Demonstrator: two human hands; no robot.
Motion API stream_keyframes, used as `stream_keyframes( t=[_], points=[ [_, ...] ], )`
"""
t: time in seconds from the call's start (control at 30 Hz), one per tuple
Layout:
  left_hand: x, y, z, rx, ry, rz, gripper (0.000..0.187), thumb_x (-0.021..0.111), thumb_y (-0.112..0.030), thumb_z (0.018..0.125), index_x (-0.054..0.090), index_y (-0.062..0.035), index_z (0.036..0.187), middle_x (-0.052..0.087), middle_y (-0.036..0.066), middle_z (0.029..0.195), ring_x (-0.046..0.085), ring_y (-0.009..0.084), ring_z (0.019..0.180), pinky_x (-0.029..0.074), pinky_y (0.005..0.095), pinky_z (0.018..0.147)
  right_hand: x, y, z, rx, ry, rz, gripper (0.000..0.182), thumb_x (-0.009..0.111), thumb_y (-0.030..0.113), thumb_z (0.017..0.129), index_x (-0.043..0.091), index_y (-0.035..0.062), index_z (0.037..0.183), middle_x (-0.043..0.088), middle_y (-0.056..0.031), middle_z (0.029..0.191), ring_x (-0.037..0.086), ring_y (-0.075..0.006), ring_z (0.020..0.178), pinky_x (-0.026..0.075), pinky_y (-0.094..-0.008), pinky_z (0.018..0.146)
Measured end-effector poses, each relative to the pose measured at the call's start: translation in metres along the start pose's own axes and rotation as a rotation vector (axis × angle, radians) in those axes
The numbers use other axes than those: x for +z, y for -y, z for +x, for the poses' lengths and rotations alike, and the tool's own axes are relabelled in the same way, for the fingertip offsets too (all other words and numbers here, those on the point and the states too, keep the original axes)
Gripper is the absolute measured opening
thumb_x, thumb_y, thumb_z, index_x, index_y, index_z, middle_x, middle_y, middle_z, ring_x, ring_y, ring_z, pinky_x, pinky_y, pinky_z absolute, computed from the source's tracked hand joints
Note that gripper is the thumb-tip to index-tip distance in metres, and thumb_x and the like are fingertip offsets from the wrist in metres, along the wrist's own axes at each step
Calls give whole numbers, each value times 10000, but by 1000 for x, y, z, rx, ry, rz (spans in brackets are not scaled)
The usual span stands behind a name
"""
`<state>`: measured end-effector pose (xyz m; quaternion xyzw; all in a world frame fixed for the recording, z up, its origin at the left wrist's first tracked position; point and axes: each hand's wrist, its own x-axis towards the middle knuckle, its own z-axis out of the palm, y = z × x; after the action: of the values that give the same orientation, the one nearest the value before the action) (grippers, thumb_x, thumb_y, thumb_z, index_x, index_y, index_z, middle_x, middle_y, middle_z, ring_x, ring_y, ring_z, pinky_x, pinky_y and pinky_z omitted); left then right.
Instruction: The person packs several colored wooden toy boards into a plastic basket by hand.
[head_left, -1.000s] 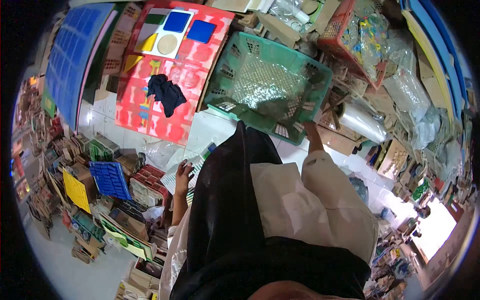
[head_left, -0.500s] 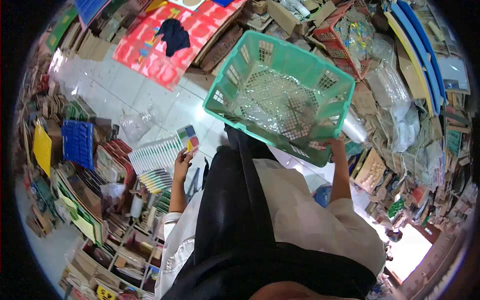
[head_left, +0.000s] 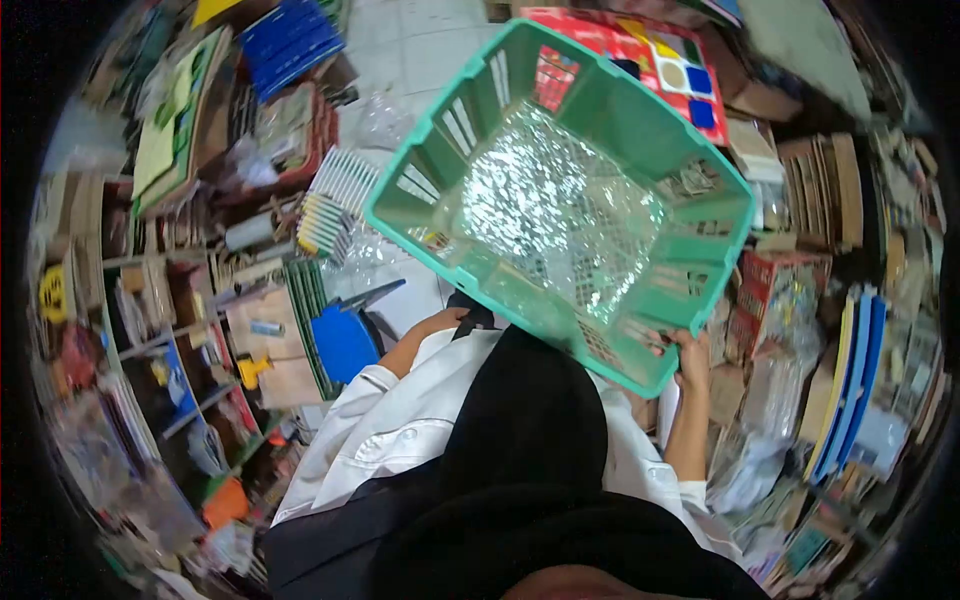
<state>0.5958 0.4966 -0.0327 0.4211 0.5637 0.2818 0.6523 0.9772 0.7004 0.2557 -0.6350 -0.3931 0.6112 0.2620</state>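
- The right hand (head_left: 688, 358) is clamped on the near corner rim of a green plastic basket (head_left: 700, 215), fingers curled over its edge, and holds the basket raised in front of the body.
- The left hand (head_left: 447, 320) lies just under the basket's near wall; whether it grips anything cannot be told, since the basket hides the fingers.
- Half a second ago the left hand was out to the side holding a small coloured piece; that piece no longer shows, and the hand has come in to the basket.
- The basket has swung closer and tilts more steeply, its open mouth facing the camera.
- Inside the basket lies a crumpled sheet of clear plastic (head_left: 560, 215), covering the lattice floor; nothing else shows in it.
- Left of the basket, a blue board (head_left: 343, 342) leans among stacked boards on the tiled floor.
- Beyond the basket's far rim lies a red puzzle board (head_left: 640, 50).
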Motion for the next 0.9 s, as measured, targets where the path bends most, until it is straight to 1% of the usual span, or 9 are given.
stream_keyframes(
  t=[0.1, 0.27, 0.33, 0.5, 0.6, 0.7, 0.73, 0.83, 0.9],
  points=[
    [18, 49, -81, -22, -117, -68, 398, 581, -247, 844, 573, -19, 1169, 641, 80, 997, 584, 176, 885, 461, 296, 811, 84, 36, 35, 16, 122, -18, 244, 485, -1, 746, 559, -80, 964, 601, -155, 873, 634, -241, 683, 513, -301, 474],
    [14, 30, -14, -69, -269, -193, 405, 596, -225, 832, 567, -10, 1174, 642, 95, 1003, 592, 191, 893, 466, 302, 811, 212, 46, 110, 77, 360, 9, 254, 497, 9, 761, 518, -102, 988, 582, -178, 881, 651, -296, 685, 550, -345, 498],
    [18, 38, -22, -88, -316, -235, 408, 602, -217, 828, 564, -7, 1176, 642, 101, 1005, 595, 197, 896, 468, 304, 811, 266, 41, 145, 137, 488, -13, 291, 495, 19, 786, 492, -109, 1048, 578, -197, 958, 663, -332, 784, 581, -393, 560],
    [57, 44, -24, -163, -443, -330, 418, 617, -195, 816, 558, 2, 1180, 643, 116, 1012, 603, 212, 904, 474, 310, 810, 402, 20, 231, 289, 517, 93, 286, 497, 10, 796, 446, -112, 1050, 510, -232, 987, 645, -415, 771, 572, -505, 684],
    [76, 35, -4, -243, -560, -399, 425, 626, -182, 809, 554, 7, 1183, 644, 124, 1015, 608, 221, 909, 477, 313, 810, 461, 9, 293, 308, 532, -7, 261, 489, 19, 797, 453, -89, 1031, 512, -232, 981, 658, -387, 725, 531, -395, 464],
    [251, 86, -176, -338, -626, -453, 432, 635, -169, 803, 550, 12, 1186, 644, 133, 1019, 613, 231, 913, 481, 316, 810, 509, -2, 364, 344, 533, -8, 197, 486, 11, 784, 479, -73, 963, 548, -213, 906, 659, -356, 639, 447, -339, 366],
    [267, 81, -207, -370, -618, -464, 435, 638, -165, 800, 549, 14, 1187, 644, 136, 1020, 614, 234, 915, 482, 317, 810, 520, -9, 385, 362, 523, -10, 197, 486, 11, 784, 479, -73, 963, 548, -213, 906, 659, -356, 639, 447, -339, 366],
    [241, 77, -196, -434, -581, -479, 443, 647, -152, 794, 545, 19, 1190, 645, 145, 1024, 619, 243, 920, 485, 321, 810, 556, -20, 452, 213, 286, 16, 149, 501, 13, 763, 506, -63, 892, 575, -177, 769, 645, -319, 548, 438, -329, 360],
    [233, 71, -177, -471, -566, -491, 449, 653, -143, 789, 542, 22, 1192, 645, 151, 1027, 622, 249, 923, 487, 323, 809, 571, -31, 499, 115, 204, -11, 187, 542, 36, 706, 492, -41, 869, 582, -144, 708, 637, -269, 532, 329, -313, 334]
  ],
)
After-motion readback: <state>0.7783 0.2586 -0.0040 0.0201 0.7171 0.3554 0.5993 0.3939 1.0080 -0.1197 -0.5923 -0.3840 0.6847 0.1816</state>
